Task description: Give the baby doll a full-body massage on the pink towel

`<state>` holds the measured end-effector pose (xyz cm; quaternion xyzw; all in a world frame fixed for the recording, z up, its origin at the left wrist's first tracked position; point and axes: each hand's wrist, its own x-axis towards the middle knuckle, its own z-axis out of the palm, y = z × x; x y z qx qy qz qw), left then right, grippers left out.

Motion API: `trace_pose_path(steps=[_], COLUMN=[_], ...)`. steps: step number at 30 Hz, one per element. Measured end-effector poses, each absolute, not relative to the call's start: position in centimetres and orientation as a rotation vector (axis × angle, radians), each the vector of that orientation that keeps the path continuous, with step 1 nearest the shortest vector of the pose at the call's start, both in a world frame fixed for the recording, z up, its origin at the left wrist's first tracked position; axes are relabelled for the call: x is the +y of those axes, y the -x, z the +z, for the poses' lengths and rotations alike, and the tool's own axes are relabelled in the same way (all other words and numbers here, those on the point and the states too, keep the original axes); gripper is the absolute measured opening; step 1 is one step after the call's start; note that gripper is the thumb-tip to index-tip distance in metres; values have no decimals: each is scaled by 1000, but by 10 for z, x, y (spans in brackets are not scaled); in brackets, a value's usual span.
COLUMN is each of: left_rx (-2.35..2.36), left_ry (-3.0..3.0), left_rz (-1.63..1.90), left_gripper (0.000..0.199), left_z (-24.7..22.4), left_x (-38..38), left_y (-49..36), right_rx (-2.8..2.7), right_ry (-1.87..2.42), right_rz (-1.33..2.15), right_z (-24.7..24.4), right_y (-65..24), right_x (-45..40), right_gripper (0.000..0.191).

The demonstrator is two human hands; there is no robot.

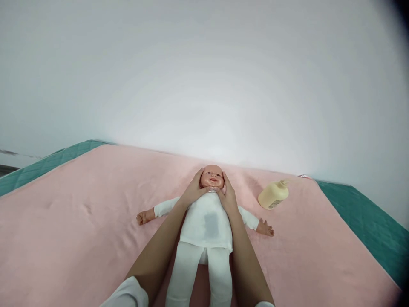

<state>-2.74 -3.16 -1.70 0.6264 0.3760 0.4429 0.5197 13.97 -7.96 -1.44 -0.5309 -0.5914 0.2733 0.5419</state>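
A baby doll [204,226] in white clothes lies on its back on the pink sheet [96,204], its head toward the wall and its arms spread out to both sides. My left hand [193,188] cups the left side of the doll's head, with the thumb lying near the chin. On the opposite side my right hand [228,194] holds the head the same way, thumb at the neck. The fingertips of both hands are partly hidden behind the head. A greyish patch marks the front of the doll's shirt.
To the right of the doll a pale yellow pump bottle [273,195] lies tilted on the sheet. Green quilted bedding [364,217] shows past the sheet's sides. A plain white wall [204,76] rises behind the bed's far edge.
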Motion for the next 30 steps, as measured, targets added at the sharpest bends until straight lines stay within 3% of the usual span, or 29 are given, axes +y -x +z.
trace_pose_path(steps=[21, 30], left_rx=[925, 892], left_ry=[-1524, -1499], left_rz=[988, 973], left_gripper=[85, 87], left_z=[0, 2], left_x=[-36, -36], left_y=[38, 40], right_rx=[-1297, -1266], right_ry=[1053, 1006], right_rz=[881, 943], right_z=[-24, -25], right_y=[-153, -158], right_x=[-73, -71], right_gripper=[69, 67])
